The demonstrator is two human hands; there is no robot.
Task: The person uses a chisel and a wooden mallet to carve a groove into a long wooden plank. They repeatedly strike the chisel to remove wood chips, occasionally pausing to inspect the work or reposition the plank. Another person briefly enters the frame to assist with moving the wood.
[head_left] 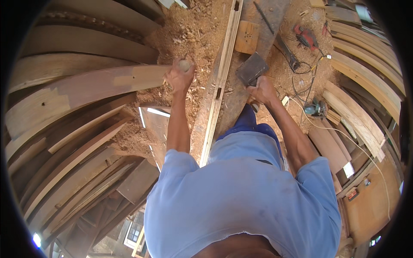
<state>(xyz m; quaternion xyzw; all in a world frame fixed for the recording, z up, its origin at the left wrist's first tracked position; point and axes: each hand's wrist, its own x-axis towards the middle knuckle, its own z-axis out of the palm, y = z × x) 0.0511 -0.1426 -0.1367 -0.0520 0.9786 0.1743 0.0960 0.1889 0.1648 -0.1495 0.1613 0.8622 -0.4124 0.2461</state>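
Observation:
My left hand (177, 79) is closed around a tool with a round, pale handle end (185, 65); its lower part is hidden. It is held over the wood shavings, left of a long pale timber (223, 71) with slots cut in its edge. On the timber's other side, my right hand (262, 89) grips a dark, blocky mallet (252, 69) above the workbench (230, 101). A small wooden block (247, 38) with holes lies just beyond the mallet. Past that, a thin dark rod (263, 17) rests on the bench.
Stacked planks (101, 81) crowd the left, one reaching close to my left hand. More boards (361, 64) line the right. A red power tool (305, 37), a teal power tool (317, 107) and loose cables lie on the shavings-covered floor. A dark long tool (287, 53) leans beside the bench.

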